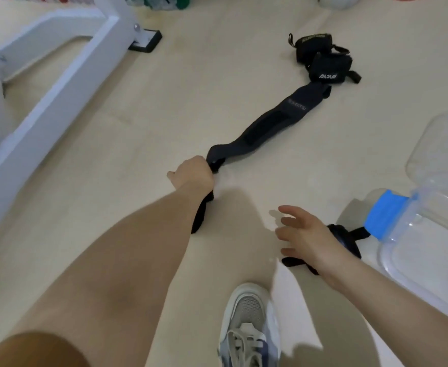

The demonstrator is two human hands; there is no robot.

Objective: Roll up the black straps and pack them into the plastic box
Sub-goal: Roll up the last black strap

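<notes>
- Black unrolled strap (270, 123) lies stretched across the floor (138, 115); the left hand (191, 173) has its fingers curled round the near end.
- Right hand (302, 234) hovers with fingers spread, holding nothing; a rolled strap (347, 239) lies under its wrist, just beside the plastic box (416, 247).

I'm stretching my left arm far forward, the left hand (191, 173) clenching round the end of the black strap (270, 123). The right hand (302, 234) is hovering nearer me — palm down, fingers spreading loose.
</notes>
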